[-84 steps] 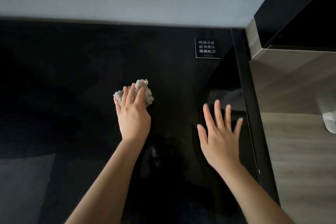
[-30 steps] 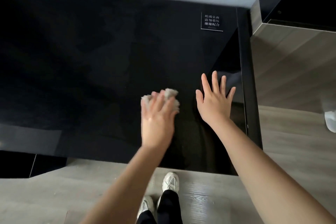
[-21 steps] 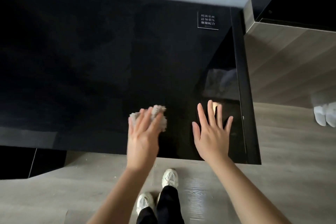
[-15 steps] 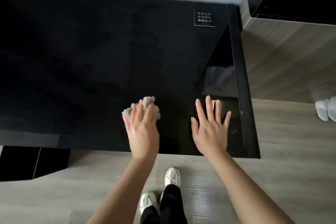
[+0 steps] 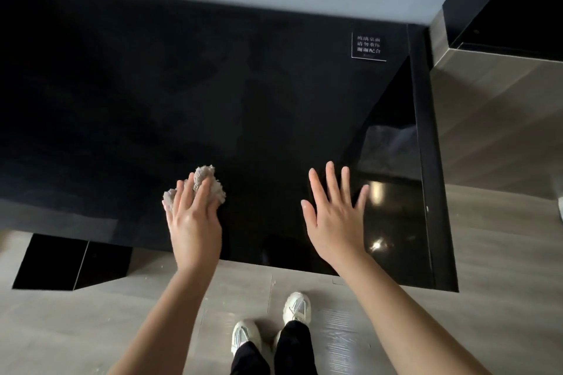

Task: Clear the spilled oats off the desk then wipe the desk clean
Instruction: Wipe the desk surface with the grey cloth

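A glossy black glass desk fills the upper view. A crumpled beige cloth lies on it near the front edge. My left hand presses down on the cloth with straight fingers, covering its near half. My right hand lies flat on the desk to the right, fingers spread, about a hand's width from the cloth. No oats show on the dark surface.
A small label with white text sits at the desk's back right corner. A wood-grain cabinet stands right of the desk. My white shoes are on the grey floor below the front edge. A black block sits under the desk at left.
My left hand slid the cloth back toward the front edge and leftward, away from my right hand. My right hand stayed flat near the front right corner.
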Demonstrator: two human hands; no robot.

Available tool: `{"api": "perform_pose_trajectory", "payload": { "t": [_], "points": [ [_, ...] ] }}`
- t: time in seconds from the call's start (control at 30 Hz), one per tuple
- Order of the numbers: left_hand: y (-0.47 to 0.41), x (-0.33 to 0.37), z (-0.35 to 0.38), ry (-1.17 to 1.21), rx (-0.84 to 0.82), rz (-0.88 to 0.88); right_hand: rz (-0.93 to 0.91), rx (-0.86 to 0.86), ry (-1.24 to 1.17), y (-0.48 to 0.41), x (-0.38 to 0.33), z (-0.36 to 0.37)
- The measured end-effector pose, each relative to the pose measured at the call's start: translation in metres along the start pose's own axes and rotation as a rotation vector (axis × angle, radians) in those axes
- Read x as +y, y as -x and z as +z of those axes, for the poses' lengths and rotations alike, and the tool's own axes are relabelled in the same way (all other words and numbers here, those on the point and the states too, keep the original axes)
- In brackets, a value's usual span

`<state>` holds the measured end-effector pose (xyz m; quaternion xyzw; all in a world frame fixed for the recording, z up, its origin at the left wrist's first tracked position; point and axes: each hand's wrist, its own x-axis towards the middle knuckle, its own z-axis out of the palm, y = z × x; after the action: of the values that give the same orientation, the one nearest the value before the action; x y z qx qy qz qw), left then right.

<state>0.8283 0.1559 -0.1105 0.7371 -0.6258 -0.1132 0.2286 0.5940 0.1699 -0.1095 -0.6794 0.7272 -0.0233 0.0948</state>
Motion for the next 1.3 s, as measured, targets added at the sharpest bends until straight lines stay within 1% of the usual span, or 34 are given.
{"api": "perform_pose_trajectory", "payload": {
  "t": [0.03, 0.1, 0.17, 0.23, 0.27, 0.3, 0.4, 0.47, 0.5, 0.53, 0.63, 0.73, 0.77, 0.8, 0.9, 0.93, 0.97, 1.0, 1.07, 1.13, 1.23, 1.3],
  "points": [
    [0.001, 0.007, 0.001, -0.006, 0.015, 0.0, -0.01, -0.005, -0.011, -0.007, -0.011, 0.001],
    [0.015, 0.026, 0.008, -0.007, 0.008, 0.121, -0.001, -0.018, 0.004, -0.016, -0.027, 0.005],
    [0.035, 0.036, 0.014, 0.024, -0.069, 0.276, 0.022, -0.013, 0.041, -0.019, -0.03, 0.009],
    [0.033, 0.024, 0.01, 0.04, -0.114, 0.371, 0.018, -0.01, 0.059, -0.018, -0.029, 0.01],
    [0.025, 0.012, 0.006, 0.03, -0.119, 0.372, 0.016, -0.008, 0.066, -0.017, -0.028, 0.009],
    [0.015, -0.001, 0.001, 0.019, -0.122, 0.328, 0.018, -0.003, 0.073, -0.017, -0.028, 0.009],
    [-0.023, -0.028, -0.01, -0.002, -0.058, 0.054, 0.03, 0.0, 0.075, -0.018, -0.03, 0.008],
    [-0.037, -0.023, -0.005, -0.006, -0.002, -0.058, 0.036, -0.005, 0.088, -0.018, -0.031, 0.009],
    [-0.038, -0.014, 0.001, -0.015, 0.008, -0.051, 0.043, -0.006, 0.091, -0.018, -0.031, 0.009],
    [-0.036, -0.001, 0.008, -0.021, -0.001, 0.001, 0.049, -0.007, 0.092, -0.017, -0.032, 0.008],
    [-0.013, 0.04, 0.028, 0.024, -0.095, 0.267, 0.056, -0.014, 0.103, -0.017, -0.032, 0.006],
    [-0.007, 0.037, 0.023, 0.063, -0.186, 0.452, 0.062, -0.015, 0.095, -0.017, -0.032, 0.005],
    [-0.013, 0.026, 0.018, 0.058, -0.196, 0.468, 0.06, -0.018, 0.091, -0.017, -0.032, 0.005],
    [-0.023, 0.012, 0.013, 0.058, -0.191, 0.44, 0.056, -0.018, 0.089, -0.016, -0.032, 0.005],
    [-0.063, -0.012, 0.005, 0.051, -0.159, 0.215, 0.055, -0.004, 0.089, -0.016, -0.032, 0.006],
    [-0.073, -0.008, 0.008, 0.043, -0.139, 0.151, 0.058, 0.002, 0.085, -0.016, -0.032, 0.006],
    [-0.079, 0.002, 0.013, 0.036, -0.114, 0.123, 0.058, 0.009, 0.081, -0.016, -0.032, 0.006],
    [-0.078, 0.016, 0.019, 0.025, -0.108, 0.147, 0.056, 0.016, 0.077, -0.016, -0.031, 0.007],
    [-0.063, 0.045, 0.03, 0.023, -0.145, 0.301, 0.047, 0.019, 0.062, -0.017, -0.03, 0.007],
    [-0.039, 0.061, 0.038, 0.076, -0.18, 0.447, 0.072, 0.037, -0.005, -0.018, -0.03, 0.008],
    [-0.032, 0.048, 0.032, 0.084, -0.213, 0.517, 0.156, 0.08, -0.123, -0.027, -0.028, 0.004],
    [-0.042, 0.024, 0.021, 0.073, -0.204, 0.477, 0.161, 0.087, -0.084, -0.048, -0.026, -0.001]
  ]
}}
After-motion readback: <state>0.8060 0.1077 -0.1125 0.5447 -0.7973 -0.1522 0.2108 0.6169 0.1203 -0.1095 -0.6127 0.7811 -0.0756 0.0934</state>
